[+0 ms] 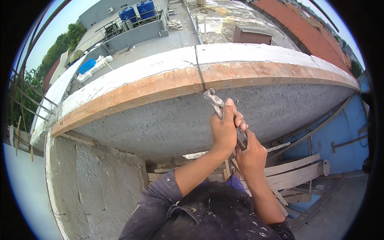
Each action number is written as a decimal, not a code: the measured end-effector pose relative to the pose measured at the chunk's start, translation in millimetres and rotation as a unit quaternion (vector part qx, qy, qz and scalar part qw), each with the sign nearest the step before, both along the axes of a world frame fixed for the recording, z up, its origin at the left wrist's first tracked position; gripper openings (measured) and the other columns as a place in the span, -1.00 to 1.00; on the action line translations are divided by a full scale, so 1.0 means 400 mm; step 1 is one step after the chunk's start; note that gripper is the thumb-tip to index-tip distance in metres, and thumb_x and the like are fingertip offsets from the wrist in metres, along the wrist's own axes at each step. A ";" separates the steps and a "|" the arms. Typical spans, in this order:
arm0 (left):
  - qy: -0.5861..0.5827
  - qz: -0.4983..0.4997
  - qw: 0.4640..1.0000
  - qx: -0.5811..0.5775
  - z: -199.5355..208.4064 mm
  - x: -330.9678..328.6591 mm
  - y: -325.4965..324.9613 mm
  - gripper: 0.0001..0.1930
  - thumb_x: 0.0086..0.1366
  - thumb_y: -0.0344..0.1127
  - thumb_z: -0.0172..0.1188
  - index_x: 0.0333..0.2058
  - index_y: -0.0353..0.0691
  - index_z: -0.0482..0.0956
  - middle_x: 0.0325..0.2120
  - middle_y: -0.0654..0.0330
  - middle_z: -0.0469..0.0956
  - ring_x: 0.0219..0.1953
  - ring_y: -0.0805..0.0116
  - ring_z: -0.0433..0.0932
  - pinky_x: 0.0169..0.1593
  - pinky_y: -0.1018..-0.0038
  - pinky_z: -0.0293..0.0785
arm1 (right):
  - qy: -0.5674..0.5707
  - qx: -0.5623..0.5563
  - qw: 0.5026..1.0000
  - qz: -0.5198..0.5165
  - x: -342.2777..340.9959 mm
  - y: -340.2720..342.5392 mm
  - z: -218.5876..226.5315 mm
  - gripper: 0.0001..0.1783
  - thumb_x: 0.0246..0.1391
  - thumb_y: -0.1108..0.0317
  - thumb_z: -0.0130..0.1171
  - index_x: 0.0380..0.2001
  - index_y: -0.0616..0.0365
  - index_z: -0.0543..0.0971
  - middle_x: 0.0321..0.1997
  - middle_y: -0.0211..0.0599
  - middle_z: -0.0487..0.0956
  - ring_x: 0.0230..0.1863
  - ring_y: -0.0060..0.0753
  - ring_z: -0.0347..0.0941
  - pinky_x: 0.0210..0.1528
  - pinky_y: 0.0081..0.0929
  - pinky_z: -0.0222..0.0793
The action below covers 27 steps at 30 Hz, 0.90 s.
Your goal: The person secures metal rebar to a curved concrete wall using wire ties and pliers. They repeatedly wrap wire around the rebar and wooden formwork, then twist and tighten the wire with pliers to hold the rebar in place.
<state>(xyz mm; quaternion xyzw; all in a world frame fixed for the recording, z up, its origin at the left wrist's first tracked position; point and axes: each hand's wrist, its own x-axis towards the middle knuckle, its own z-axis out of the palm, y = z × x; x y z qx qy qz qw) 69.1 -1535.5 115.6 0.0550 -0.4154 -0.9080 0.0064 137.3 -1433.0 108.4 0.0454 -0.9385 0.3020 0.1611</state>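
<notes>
A rough grey concrete slab [168, 120] fills the middle of the frame, its upper edge faced with a long wooden board [160, 86] that curves from the lower left up to the right. A dark tie wire [199, 66] runs down over the white top of the slab and across the board at the upper centre, seemingly binding the board to the concrete. Just below it, pincers [214, 103] crusted with cement bite where the wire ends. The left hand [225, 130] is closed around the handles, thumb stretched up along them to steady the tool. The right hand [251, 154], lower and nearer centre right, clasps the handle ends, adding leverage.
</notes>
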 end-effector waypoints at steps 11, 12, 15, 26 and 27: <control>0.109 -0.059 0.986 -0.113 -0.046 -0.108 -0.001 -0.59 0.47 0.09 0.25 -0.22 -0.19 0.54 -0.38 0.18 0.67 -0.29 0.41 0.63 -0.12 0.40 0.57 | 0.088 0.046 0.988 0.118 -0.245 0.132 -0.035 -0.64 0.03 0.50 0.38 -0.07 0.21 0.60 -0.33 0.07 0.69 -0.30 0.20 0.67 -0.30 -0.06 0.56; 0.143 -0.079 0.979 -0.118 -0.061 -0.096 -0.030 -0.58 0.45 0.13 0.26 -0.18 -0.17 0.54 -0.35 0.18 0.67 -0.23 0.36 0.66 -0.08 0.37 0.60 | 0.072 0.037 0.994 0.078 -0.214 0.106 -0.043 -0.65 0.03 0.50 0.39 -0.07 0.20 0.61 -0.33 0.06 0.68 -0.30 0.20 0.67 -0.29 -0.07 0.57; 0.211 -0.147 0.961 -0.102 -0.090 -0.064 -0.125 -0.46 0.34 0.26 0.30 -0.07 -0.13 0.53 -0.27 0.14 0.68 -0.09 0.20 0.72 0.04 0.24 0.66 | -0.078 -0.193 0.971 0.117 -0.059 -0.007 -0.088 -0.71 0.27 0.20 0.34 -0.13 0.16 0.57 -0.56 -0.32 0.51 -0.65 -0.33 0.41 -0.59 -0.41 0.28; 0.124 -0.271 0.949 0.108 -0.099 -0.057 -0.199 -0.63 0.53 0.02 0.12 0.02 -0.17 0.53 -0.18 -0.01 0.71 -0.04 0.05 0.74 0.04 0.14 0.72 | -0.379 -0.307 0.843 0.228 -0.049 0.030 0.043 -0.39 0.52 -0.09 -0.05 0.24 0.26 0.52 0.02 -0.12 0.69 0.05 -0.26 0.63 0.03 -0.27 0.60; 0.138 -0.286 0.938 0.140 -0.102 -0.062 -0.204 -0.63 0.54 0.01 0.11 0.04 -0.18 0.53 -0.15 -0.03 0.71 0.00 0.01 0.72 0.07 0.10 0.72 | -0.378 -0.338 0.827 0.241 -0.045 0.033 0.065 -0.38 0.52 -0.04 -0.05 0.35 0.25 0.44 0.17 -0.11 0.63 0.17 -0.23 0.60 0.08 -0.25 0.60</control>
